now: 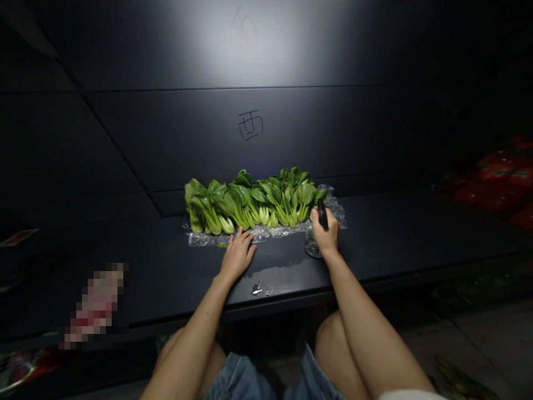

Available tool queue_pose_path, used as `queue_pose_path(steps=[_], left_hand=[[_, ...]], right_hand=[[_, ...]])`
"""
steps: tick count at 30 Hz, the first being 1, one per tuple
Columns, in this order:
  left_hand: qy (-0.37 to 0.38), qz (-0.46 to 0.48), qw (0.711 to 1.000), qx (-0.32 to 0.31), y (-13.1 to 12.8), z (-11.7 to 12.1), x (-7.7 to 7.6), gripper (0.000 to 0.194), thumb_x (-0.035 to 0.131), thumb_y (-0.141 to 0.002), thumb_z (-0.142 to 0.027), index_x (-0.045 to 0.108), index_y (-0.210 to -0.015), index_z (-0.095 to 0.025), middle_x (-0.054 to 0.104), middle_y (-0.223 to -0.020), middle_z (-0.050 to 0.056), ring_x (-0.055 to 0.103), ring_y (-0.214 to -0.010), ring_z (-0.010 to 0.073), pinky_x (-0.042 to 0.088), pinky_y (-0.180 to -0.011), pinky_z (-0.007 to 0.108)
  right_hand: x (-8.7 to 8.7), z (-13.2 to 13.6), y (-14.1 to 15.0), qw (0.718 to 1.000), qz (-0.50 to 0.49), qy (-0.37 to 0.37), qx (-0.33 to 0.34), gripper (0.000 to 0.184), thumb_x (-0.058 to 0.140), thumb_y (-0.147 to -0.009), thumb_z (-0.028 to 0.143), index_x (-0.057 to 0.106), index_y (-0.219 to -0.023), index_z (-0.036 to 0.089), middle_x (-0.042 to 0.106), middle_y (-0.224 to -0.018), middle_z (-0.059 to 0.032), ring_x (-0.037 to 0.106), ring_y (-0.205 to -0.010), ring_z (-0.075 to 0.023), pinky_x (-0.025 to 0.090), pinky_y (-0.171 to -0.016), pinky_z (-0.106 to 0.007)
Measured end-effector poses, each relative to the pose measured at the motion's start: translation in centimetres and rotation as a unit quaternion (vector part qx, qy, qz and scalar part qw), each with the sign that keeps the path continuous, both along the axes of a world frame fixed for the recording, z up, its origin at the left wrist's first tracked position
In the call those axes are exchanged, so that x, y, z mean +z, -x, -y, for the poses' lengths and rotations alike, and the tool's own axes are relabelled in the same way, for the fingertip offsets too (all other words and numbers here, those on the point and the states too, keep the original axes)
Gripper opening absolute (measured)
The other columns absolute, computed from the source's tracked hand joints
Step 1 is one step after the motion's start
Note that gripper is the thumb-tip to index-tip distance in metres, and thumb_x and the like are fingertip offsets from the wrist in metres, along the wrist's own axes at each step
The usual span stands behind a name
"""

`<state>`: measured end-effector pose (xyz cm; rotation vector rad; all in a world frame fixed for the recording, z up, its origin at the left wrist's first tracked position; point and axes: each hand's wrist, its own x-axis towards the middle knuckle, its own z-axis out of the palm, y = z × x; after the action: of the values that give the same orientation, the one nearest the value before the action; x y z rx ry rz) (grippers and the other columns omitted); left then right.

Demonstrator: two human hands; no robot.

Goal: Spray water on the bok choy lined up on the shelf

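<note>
With the spray bottle clamped in the right hand, the greens are best kept unbruised by the spread left hand.

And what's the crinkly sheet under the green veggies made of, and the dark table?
The crinkly sheet looks like thin, shiny plastic: it's see-through, creased and glinting. The dark table looks smooth and slightly shiny, with water lying on top; maybe coated board or painted metal, I can't tell.

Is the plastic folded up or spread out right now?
Spread out: its crinkled edge shows along the front of the greens and past their right end.
</note>
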<state>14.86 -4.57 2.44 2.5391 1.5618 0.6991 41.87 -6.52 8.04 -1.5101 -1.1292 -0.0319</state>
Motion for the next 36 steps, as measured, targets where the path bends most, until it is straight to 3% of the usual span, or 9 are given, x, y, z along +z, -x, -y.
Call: queue_pose_path(steps=[8, 16, 23, 31, 36], left_hand=[[0.002, 0.0, 1.0, -0.001, 0.0, 0.1, 0.1, 0.037, 0.044, -0.096, -0.032, 0.06, -0.127, -0.018, 0.054, -0.144, 0.012, 0.029, -0.148, 0.0303, 0.024, -0.119, 0.058], [0.003, 0.002, 1.0, 0.0, -0.1, 0.2, 0.1, 0.037, 0.044, -0.096, -0.032, 0.059, -0.127, -0.019, 0.054, -0.144, 0.012, 0.028, -0.148, 0.0295, 0.023, -0.119, 0.057], [0.008, 0.002, 1.0, 0.004, -0.1, 0.3, 0.2, 0.037, 0.044, -0.096, -0.032, 0.059, -0.127, -0.018, 0.053, -0.145, 0.011, 0.028, -0.148, 0.0295, 0.023, -0.12, 0.056], [-0.001, 0.014, 1.0, 0.01, -0.1, 0.3, 0.1, 0.036, 0.044, -0.096, -0.031, 0.059, -0.127, -0.019, 0.053, -0.145, 0.012, 0.031, -0.147, 0.0295, 0.024, -0.12, 0.055], [-0.02, 0.049, 0.998, 0.023, 0.1, -0.1, -0.5, 0.034, 0.043, -0.096, -0.025, 0.061, -0.123, -0.016, 0.057, -0.138, 0.013, 0.039, -0.142, 0.03, 0.029, -0.118, 0.055]], right_hand=[[0.3, 0.1, 1.0, 0.999, 0.016, 0.021, 0.024, 0.035, 0.045, -0.089, 0.049, 0.062, -0.076, 0.021, 0.067, -0.071, -0.0067, 0.06, -0.066, -0.0213, 0.043, -0.065, -0.03], [0.4, -0.1, 1.9, 0.998, 0.025, 0.014, 0.063, 0.035, 0.046, -0.087, 0.05, 0.066, -0.088, 0.021, 0.071, -0.082, -0.0091, 0.065, -0.079, -0.0242, 0.046, -0.07, -0.031], [0.4, -0.3, 3.1, 0.996, 0.041, 0.024, 0.077, 0.036, 0.044, -0.09, 0.049, 0.062, -0.078, 0.021, 0.067, -0.07, -0.0066, 0.062, -0.066, -0.0216, 0.043, -0.064, -0.03], [0.5, -0.4, 3.8, 0.994, 0.039, 0.022, 0.102, 0.036, 0.045, -0.09, 0.049, 0.066, -0.087, 0.02, 0.069, -0.076, -0.0072, 0.064, -0.071, -0.0218, 0.044, -0.067, -0.029], [0.6, -0.5, 4.1, 0.993, 0.038, 0.028, 0.105, 0.037, 0.044, -0.09, 0.05, 0.062, -0.078, 0.02, 0.066, -0.07, -0.0058, 0.061, -0.065, -0.0206, 0.043, -0.064, -0.029]])
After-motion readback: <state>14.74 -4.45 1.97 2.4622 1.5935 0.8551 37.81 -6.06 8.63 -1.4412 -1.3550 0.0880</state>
